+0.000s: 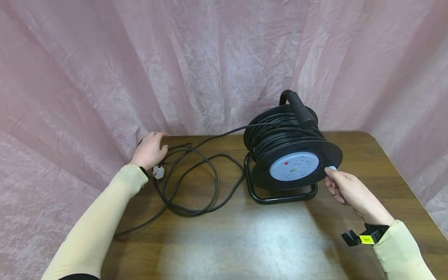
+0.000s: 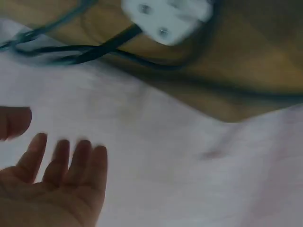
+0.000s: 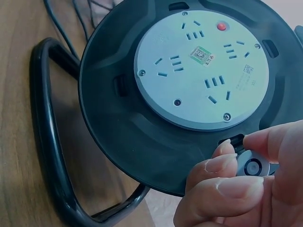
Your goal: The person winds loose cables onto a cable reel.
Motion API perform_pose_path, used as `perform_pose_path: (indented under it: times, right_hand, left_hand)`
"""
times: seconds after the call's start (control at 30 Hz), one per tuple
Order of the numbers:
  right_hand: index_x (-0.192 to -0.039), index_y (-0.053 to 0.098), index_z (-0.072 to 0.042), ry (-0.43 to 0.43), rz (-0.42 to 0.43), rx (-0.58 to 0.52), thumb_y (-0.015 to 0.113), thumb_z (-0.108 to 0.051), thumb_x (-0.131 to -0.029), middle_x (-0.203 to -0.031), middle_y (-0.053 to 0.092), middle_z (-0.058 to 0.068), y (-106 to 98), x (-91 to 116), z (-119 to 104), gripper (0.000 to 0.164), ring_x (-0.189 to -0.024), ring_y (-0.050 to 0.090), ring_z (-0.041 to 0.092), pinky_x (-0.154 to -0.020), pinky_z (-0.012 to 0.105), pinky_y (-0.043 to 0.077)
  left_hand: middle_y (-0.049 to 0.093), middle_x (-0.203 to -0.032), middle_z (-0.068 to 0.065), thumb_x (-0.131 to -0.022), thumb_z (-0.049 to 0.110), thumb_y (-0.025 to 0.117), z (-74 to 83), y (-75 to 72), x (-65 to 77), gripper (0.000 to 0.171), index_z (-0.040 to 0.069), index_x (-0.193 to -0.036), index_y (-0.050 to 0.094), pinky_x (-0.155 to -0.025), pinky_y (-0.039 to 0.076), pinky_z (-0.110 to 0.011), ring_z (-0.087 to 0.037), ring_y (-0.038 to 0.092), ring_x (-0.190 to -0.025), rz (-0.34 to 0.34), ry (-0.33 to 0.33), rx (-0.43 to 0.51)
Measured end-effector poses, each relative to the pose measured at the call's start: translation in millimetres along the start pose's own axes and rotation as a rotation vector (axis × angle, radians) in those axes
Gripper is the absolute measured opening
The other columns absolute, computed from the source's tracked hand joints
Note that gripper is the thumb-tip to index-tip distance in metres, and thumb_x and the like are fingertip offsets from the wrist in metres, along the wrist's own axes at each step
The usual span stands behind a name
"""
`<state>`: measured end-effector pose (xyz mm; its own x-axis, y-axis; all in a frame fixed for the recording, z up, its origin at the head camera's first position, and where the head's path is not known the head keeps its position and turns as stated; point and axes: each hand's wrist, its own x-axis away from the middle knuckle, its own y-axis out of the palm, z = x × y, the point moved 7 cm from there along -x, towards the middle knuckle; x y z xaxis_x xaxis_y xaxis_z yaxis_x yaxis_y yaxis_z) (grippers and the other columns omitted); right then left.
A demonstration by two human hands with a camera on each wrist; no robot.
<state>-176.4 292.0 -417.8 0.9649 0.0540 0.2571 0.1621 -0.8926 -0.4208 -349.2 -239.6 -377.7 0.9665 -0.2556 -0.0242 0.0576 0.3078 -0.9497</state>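
A black cable reel [image 1: 329, 152] stands on the table, with a pale round socket panel [image 3: 189, 99] on its face and black cable [image 1: 271, 138] wound on its drum. My right hand [image 1: 350, 190] pinches a small grey knob [image 3: 254, 166] at the edge of the reel's face, between thumb and fingers. Far to the left, my left hand [image 1: 150, 151] is raised at the table's back edge with its fingers extended, holding nothing. Close by it is a white plug [image 1: 158, 172] on the cable's end. Loose cable [image 1: 189, 213] lies in wide loops between hand and reel.
The reel rests on a black tubular stand [image 1: 276, 200] and has a black carrying handle [image 1: 300, 111] on top. A pink curtain [image 1: 210, 66] hangs behind the wooden table [image 1: 371, 163]. One cable run stretches from the loops up to the drum.
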Motion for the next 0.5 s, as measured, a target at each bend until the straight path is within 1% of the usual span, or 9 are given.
perform_pose_path:
  times: [0.03,0.07,0.13,0.17,0.27,0.33,0.4,0.43,0.5]
  right_hand:
    - [-0.090,0.051,0.001,0.001,0.000,0.002,0.036,-0.054,-0.105,-0.069,0.043,-0.001,0,0,1,0.059,-0.054,0.043,0.011,-0.048,0.026,0.038]
    - [-0.091,0.051,0.002,0.003,-0.001,0.002,0.036,-0.055,-0.105,-0.069,0.043,-0.001,0,0,1,0.060,-0.054,0.044,0.011,-0.048,0.026,0.039]
    - [-0.091,0.051,0.004,-0.001,-0.003,0.003,0.036,-0.055,-0.105,-0.068,0.043,-0.001,1,0,2,0.062,-0.054,0.044,0.011,-0.048,0.026,0.039]
    - [-0.091,0.051,0.004,-0.003,-0.008,0.003,0.036,-0.055,-0.105,-0.068,0.043,-0.001,1,0,2,0.062,-0.054,0.044,0.011,-0.048,0.027,0.039]
    - [-0.093,0.050,0.006,-0.011,-0.009,0.001,0.036,-0.055,-0.105,-0.068,0.044,-0.001,1,-1,0,0.064,-0.053,0.044,0.011,-0.048,0.027,0.039]
    - [-0.093,0.050,0.007,-0.016,-0.008,0.003,0.036,-0.055,-0.105,-0.068,0.044,-0.001,0,-1,-1,0.065,-0.053,0.044,0.011,-0.048,0.027,0.039]
    - [-0.093,0.050,0.006,-0.021,-0.005,0.006,0.036,-0.055,-0.105,-0.068,0.044,-0.002,-1,-2,-1,0.064,-0.053,0.043,0.010,-0.047,0.026,0.039]
    - [-0.093,0.050,0.006,-0.022,-0.005,0.008,0.036,-0.055,-0.105,-0.068,0.044,-0.002,-1,-2,-1,0.064,-0.053,0.043,0.010,-0.047,0.026,0.039]
    - [-0.093,0.050,0.006,-0.014,-0.008,0.012,0.036,-0.055,-0.105,-0.068,0.044,-0.002,0,-4,1,0.064,-0.053,0.043,0.010,-0.047,0.027,0.038]
  left_hand:
    - [0.057,-0.127,-0.016,-0.100,0.024,0.052,14.2,3.6,6.5,0.033,0.008,-0.128,0.060,-0.094,0.045,-0.054,-0.034,0.055,-0.113,0.011,0.034,-0.015]
    - [0.062,-0.116,-0.010,-0.100,0.027,0.054,29.6,8.8,14.8,0.027,0.012,-0.120,0.065,-0.086,0.048,-0.050,-0.028,0.059,-0.102,0.008,0.075,-0.028]
    - [0.065,-0.098,0.002,-0.098,0.038,0.059,60.7,25.9,37.8,0.022,0.020,-0.104,0.069,-0.072,0.051,-0.041,-0.017,0.061,-0.083,-0.039,0.169,-0.065]
    - [0.064,-0.090,0.007,-0.095,0.043,0.063,75.3,37.0,51.1,0.023,0.022,-0.099,0.070,-0.064,0.050,-0.037,-0.012,0.058,-0.074,-0.072,0.226,-0.094]
    - [0.055,-0.081,0.010,-0.083,0.057,0.072,106.8,75.8,91.4,0.035,0.023,-0.091,0.069,-0.053,0.045,-0.032,-0.010,0.053,-0.068,-0.153,0.407,-0.228]
    - [0.051,-0.079,0.007,-0.075,0.057,0.078,117.0,96.7,110.6,0.040,0.020,-0.087,0.067,-0.051,0.044,-0.032,-0.013,0.052,-0.068,-0.132,0.510,-0.327]
    - [0.050,-0.078,0.005,-0.074,0.050,0.082,119.1,110.3,121.7,0.037,0.019,-0.084,0.064,-0.050,0.044,-0.033,-0.017,0.053,-0.069,-0.084,0.573,-0.386]
    - [0.051,-0.078,0.004,-0.075,0.045,0.082,118.8,113.5,124.9,0.034,0.019,-0.082,0.062,-0.050,0.044,-0.033,-0.018,0.054,-0.069,-0.058,0.591,-0.398]
    - [0.054,-0.079,0.005,-0.081,0.033,0.080,116.2,110.4,128.0,0.024,0.019,-0.085,0.062,-0.051,0.047,-0.034,-0.018,0.057,-0.070,0.005,0.607,-0.374]
